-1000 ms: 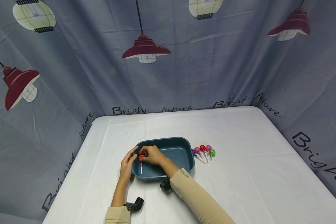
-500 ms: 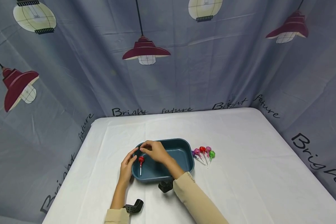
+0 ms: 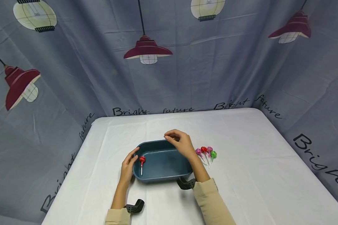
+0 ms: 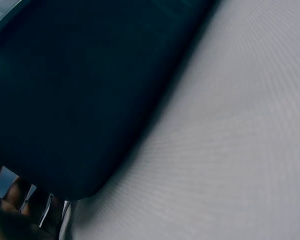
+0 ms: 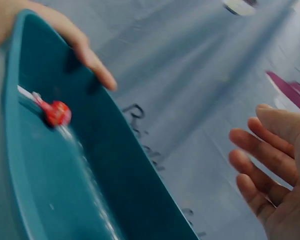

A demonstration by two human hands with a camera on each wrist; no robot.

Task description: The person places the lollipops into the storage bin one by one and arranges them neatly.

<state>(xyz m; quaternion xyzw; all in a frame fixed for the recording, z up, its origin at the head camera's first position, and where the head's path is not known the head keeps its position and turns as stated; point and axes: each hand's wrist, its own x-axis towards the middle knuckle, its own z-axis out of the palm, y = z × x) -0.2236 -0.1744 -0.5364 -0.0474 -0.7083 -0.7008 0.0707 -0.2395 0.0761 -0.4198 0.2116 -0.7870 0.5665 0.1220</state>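
Observation:
My left hand (image 3: 127,167) lies against the left end of a dark teal rectangular box (image 3: 163,178), its fairly straight fingers at the rim. In the left wrist view some of those fingers show beside the box's dark outer wall. Inside the box, near that end, a red lollipop (image 3: 142,160) lies with its white stick toward the front. My right hand (image 3: 181,143) hovers over the back right of the box, fingers loosely bent. The right wrist view shows that hand (image 5: 277,165) holding nothing, and the red lollipop (image 5: 57,114) in the box.
Several lollipops lie fanned out on the white table (image 3: 242,156) just right of the box, among them a green lollipop (image 3: 213,154), a red lollipop (image 3: 203,149) and pink ones. My right hand and forearm partly cover that side. A grey printed curtain (image 3: 186,78) hangs behind.
My right hand has let go of the red lollipop inside the box, lifted, and moved right toward the box's back right corner. My left hand has stayed at the left rim.

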